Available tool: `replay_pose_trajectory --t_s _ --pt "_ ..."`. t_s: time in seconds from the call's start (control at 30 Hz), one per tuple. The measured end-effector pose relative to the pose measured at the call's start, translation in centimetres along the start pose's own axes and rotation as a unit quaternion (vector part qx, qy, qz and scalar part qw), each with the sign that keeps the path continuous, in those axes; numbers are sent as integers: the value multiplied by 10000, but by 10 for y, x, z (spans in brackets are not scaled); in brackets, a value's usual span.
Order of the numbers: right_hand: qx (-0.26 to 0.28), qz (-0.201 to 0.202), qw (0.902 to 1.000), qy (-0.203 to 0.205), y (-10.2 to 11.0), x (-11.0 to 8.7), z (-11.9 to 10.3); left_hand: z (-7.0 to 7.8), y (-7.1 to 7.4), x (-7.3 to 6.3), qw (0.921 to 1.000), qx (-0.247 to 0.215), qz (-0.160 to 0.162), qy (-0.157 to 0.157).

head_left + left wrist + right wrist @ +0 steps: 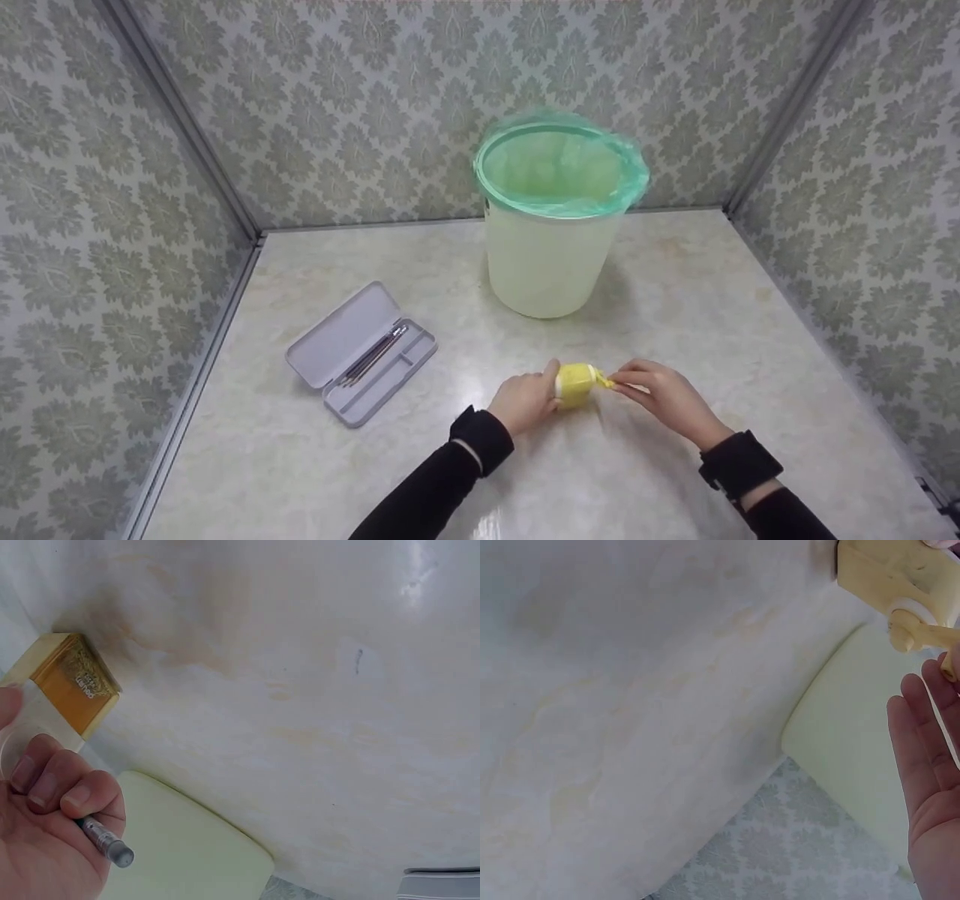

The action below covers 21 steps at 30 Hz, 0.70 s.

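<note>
A yellow, hand-cranked pencil sharpener (576, 384) lies on its side near the table's front middle. My left hand (525, 403) grips its white end. In the left wrist view, a pencil (105, 840) pokes out below the curled fingers of that hand; its other end is hidden, so I cannot tell whether it sits in the sharpener. At the opposite end, my right hand (667, 397) pinches the small yellow crank (603, 380) between thumb and fingertips. The right wrist view shows the remaining fingers stretched out straight beside the crank (934, 635).
An open grey pencil case (390, 382) with several dark pencils (371, 360) lies to the left. Behind the hands stands a pale bin (551, 262) lined with a green bag (634, 176). Patterned walls (420, 97) bound the table (285, 465) at the back and both sides.
</note>
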State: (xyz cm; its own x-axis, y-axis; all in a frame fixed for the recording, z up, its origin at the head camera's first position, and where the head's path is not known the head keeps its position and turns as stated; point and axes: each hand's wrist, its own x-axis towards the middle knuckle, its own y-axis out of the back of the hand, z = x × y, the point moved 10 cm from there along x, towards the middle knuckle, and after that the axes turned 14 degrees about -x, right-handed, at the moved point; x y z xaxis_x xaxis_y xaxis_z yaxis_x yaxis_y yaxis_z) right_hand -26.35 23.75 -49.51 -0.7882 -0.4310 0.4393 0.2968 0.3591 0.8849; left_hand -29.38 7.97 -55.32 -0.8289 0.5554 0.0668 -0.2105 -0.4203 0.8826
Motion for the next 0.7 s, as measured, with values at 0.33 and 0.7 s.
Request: replay_pose_trajectory --t_s 0.33,0.7 --pt "-173 143 9996 -197 1 29 12 5 0 1 9998 48 -27 -171" --pt "-525 -414 9969 -404 -25 53 21 3 0 2 9998 133 -2 -149"
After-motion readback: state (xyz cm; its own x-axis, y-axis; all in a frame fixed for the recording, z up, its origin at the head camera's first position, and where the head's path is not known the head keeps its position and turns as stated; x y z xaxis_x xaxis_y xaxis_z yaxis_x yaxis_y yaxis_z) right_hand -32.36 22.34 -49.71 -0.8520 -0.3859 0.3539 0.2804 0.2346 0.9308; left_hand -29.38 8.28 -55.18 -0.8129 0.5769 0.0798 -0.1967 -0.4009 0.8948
